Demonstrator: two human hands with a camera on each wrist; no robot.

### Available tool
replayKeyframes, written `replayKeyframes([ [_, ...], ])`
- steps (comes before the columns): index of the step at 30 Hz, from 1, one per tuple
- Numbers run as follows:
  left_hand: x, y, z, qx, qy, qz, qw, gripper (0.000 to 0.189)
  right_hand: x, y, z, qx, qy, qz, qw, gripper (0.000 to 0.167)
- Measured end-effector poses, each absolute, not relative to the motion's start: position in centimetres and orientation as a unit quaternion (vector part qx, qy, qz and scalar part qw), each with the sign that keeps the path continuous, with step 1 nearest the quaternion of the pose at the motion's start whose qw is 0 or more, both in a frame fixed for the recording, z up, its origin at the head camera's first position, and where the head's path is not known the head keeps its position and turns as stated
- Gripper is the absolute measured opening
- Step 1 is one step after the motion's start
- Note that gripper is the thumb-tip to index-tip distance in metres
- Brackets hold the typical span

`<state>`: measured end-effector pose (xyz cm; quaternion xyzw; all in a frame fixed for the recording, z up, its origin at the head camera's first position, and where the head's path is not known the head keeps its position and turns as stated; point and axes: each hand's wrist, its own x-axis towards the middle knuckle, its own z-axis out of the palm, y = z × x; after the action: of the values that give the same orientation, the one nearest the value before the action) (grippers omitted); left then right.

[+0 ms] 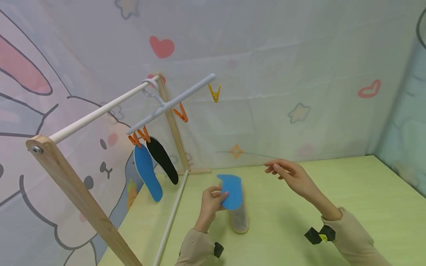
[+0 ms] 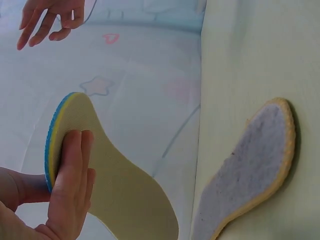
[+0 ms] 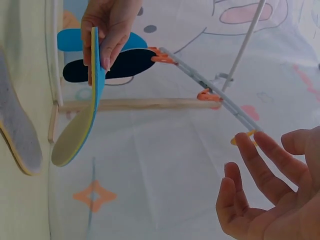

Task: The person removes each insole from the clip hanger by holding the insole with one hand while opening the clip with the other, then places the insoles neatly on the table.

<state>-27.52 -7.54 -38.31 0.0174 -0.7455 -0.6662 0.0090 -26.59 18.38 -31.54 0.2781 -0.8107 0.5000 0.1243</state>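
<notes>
A blue insole with a pale underside is pinched in my left hand, thumb on the blue face and fingers flat behind. My right hand hangs in the air to the right, fingers loosely bent, holding nothing. From a grey hanger bar, orange clips hold another blue insole and a black insole by their ends. A further orange clip and a yellow clip hang on the bar with nothing in them. Below the held insole lies a grey fuzzy insole on the table.
The hanger hooks over the white rail of a wooden rack at the left. Its lower white rod runs along the green table. A printed cloth covers the wall behind.
</notes>
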Motion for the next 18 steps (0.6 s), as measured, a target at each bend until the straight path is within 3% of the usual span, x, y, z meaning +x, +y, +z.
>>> replayKeyframes([
  [18,-28.03,-7.22,-39.25,0.030,-0.738,-0.674,-0.008,0.035,-25.51,18.72,-32.15,0.295,-0.806,0.489,0.154,0.025],
])
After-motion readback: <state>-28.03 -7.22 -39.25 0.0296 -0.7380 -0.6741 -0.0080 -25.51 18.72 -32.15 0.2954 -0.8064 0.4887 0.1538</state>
